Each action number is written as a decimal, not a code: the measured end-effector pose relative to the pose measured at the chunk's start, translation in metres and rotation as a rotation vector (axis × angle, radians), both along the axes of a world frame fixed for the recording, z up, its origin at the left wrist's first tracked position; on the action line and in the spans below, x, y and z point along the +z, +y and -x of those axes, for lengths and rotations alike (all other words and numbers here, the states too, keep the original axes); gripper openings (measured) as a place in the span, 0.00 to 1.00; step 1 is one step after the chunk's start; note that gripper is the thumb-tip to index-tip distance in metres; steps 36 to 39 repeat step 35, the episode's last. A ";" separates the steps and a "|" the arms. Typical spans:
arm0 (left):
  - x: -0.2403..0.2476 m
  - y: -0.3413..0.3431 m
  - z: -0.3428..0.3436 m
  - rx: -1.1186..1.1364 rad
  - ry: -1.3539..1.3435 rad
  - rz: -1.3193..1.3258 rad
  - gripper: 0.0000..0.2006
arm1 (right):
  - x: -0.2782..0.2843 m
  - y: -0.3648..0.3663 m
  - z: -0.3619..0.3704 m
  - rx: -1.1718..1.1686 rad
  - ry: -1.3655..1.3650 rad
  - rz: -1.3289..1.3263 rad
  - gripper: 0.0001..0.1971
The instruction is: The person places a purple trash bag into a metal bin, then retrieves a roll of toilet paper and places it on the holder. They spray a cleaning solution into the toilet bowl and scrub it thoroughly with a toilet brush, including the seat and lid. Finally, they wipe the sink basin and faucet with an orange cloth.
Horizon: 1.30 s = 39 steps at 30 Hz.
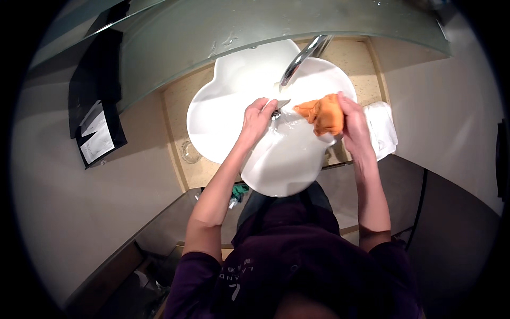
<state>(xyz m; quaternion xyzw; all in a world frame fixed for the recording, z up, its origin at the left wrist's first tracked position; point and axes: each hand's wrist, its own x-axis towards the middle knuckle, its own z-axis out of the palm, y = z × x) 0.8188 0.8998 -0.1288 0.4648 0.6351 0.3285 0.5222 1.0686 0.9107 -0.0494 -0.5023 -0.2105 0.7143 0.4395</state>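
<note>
A white, lobed sink basin [212, 125] stands on a beige stone counter [174, 114]. My left hand [257, 121] is over its middle, fingers closed on a small, pale, flat thing [283, 103] whose kind I cannot make out. That thing is just below the spout of the chrome tap [303, 59], and the metal drain [275, 114] shows beside my fingertips. At the basin's right side, my right hand [355, 125] grips a bunched orange cloth [328, 114], which hangs over the bowl. Wet streaks glisten on the basin below the drain.
A frosted glass shelf [276, 26] spans the far side above the basin. On the counter, a folded white towel [381, 130] lies at the right and a small clear glass dish [189, 152] at the left. A black holder with papers [98, 139] is on the left wall.
</note>
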 end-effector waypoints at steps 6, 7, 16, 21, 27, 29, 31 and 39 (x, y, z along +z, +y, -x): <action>0.000 -0.001 0.000 -0.054 0.072 -0.062 0.17 | -0.040 0.015 0.016 0.019 0.268 0.042 0.14; 0.000 -0.001 0.001 -0.100 0.174 -0.145 0.16 | -0.049 0.017 0.018 0.007 0.273 0.042 0.14; 0.001 -0.004 0.004 -0.115 0.311 -0.257 0.13 | -0.055 0.011 0.013 0.137 -0.875 -0.585 0.11; 0.003 -0.005 0.003 -0.129 0.292 -0.284 0.13 | -0.052 0.007 -0.004 0.094 -1.479 -0.729 0.07; 0.012 -0.008 0.002 -0.115 0.287 -0.234 0.14 | -0.036 -0.004 -0.013 -0.134 -0.254 -0.214 0.13; 0.013 -0.007 0.001 -0.121 0.289 -0.197 0.15 | -0.045 -0.009 -0.008 -0.147 -0.138 -0.078 0.16; 0.010 -0.005 -0.001 -0.108 0.291 -0.234 0.15 | -0.051 -0.016 -0.001 -0.161 -0.017 0.054 0.19; 0.007 0.001 0.001 -0.177 0.336 -0.287 0.14 | -0.045 -0.017 -0.005 0.125 0.106 0.034 0.23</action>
